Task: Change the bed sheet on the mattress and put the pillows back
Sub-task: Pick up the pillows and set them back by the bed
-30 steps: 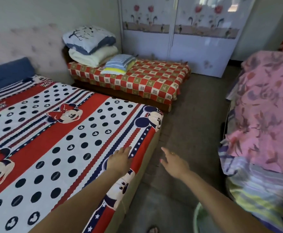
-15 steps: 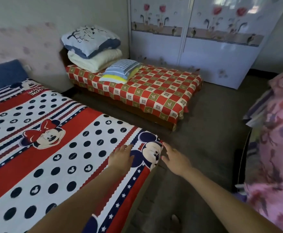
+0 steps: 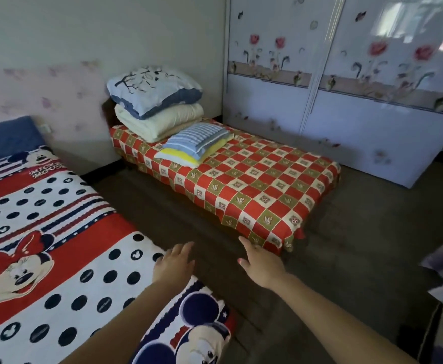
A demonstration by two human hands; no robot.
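Now both hands are open and empty, the right hand nearer to the stacked pillows, which lie at twelve o'clock on the red checked small bed.

The sheet lies flat and smooth under and to the left of my left hand, printed with red bands, white fields of black dots and cartoon mice, one mouse face at the corner just below that hand. The pillows sit well ahead of both my hands, stacked on the far end of the checked bed: a blue-and-white one on top of a cream one, with a striped blue-and-yellow pillow lying flat just beside the stack.
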